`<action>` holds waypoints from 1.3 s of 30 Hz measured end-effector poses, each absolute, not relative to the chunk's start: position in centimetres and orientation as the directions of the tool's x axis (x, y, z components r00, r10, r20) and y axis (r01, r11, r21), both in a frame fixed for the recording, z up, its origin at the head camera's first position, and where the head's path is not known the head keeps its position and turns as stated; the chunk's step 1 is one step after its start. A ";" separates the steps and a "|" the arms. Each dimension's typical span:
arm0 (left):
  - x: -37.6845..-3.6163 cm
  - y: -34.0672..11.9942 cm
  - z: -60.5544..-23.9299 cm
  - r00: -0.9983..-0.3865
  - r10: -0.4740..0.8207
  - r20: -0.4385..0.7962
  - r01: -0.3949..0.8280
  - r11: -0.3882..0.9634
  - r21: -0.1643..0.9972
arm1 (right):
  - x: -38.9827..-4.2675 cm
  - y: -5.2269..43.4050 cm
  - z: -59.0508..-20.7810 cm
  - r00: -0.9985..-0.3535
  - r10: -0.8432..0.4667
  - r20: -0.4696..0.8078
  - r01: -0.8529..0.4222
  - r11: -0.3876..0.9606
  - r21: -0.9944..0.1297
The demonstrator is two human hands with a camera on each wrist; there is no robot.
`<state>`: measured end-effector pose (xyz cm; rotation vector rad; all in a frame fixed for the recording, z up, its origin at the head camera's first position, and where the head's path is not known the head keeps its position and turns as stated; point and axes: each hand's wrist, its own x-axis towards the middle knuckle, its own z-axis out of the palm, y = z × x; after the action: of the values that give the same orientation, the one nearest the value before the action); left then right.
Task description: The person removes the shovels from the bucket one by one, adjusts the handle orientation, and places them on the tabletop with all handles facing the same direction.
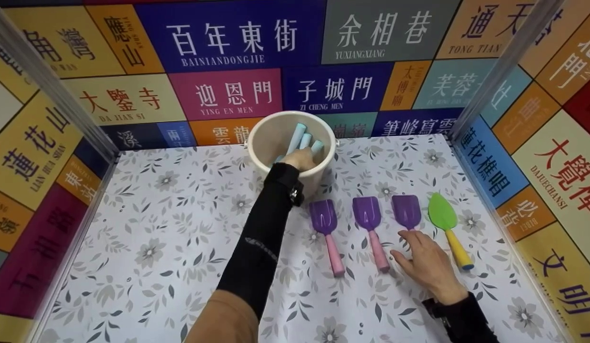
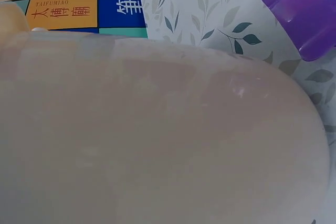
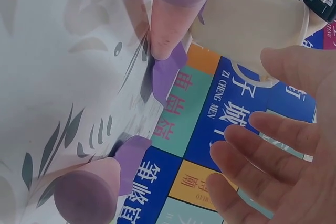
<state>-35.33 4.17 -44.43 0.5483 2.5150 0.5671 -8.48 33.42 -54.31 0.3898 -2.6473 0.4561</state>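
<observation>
My left hand (image 1: 302,158) reaches over the near rim into a white bucket (image 1: 271,138), right against several light-blue handles (image 1: 304,138) that stand in it. Its fingers are hidden inside. The left wrist view is filled by the bucket wall (image 2: 157,140), with one purple blade (image 2: 304,9) at the corner. My right hand (image 1: 411,247) lies with straight, spread fingers (image 3: 273,129) on the table, over the handle of the third purple shovel (image 1: 406,210). Two more purple shovels (image 1: 323,216) (image 1: 367,213) with pink handles (image 3: 176,19) lie to its left.
A green trowel (image 1: 442,212) with a yellow handle lies just right of my right hand. The floral tabletop (image 1: 171,228) is walled in by panels of coloured signs (image 1: 228,93) at the back and both sides, with metal posts (image 1: 504,62) at the corners.
</observation>
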 end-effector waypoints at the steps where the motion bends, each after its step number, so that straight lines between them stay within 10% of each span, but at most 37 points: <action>1: -35.4 4.2 -44.4 -0.789 0.477 -0.387 0.263 0.832 0.488 | -8.5 33.4 -54.3 -0.872 -0.197 0.448 -0.335 0.907 -0.255; 39: -35.0 4.4 -44.5 -0.806 0.491 -0.330 0.374 0.855 0.360 | -8.2 33.2 -54.5 -0.911 -0.187 0.369 -0.310 0.899 -0.309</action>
<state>-34.97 4.43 -44.49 0.6397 2.6138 0.3892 -8.16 33.19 -54.48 0.3687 -2.7319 0.5219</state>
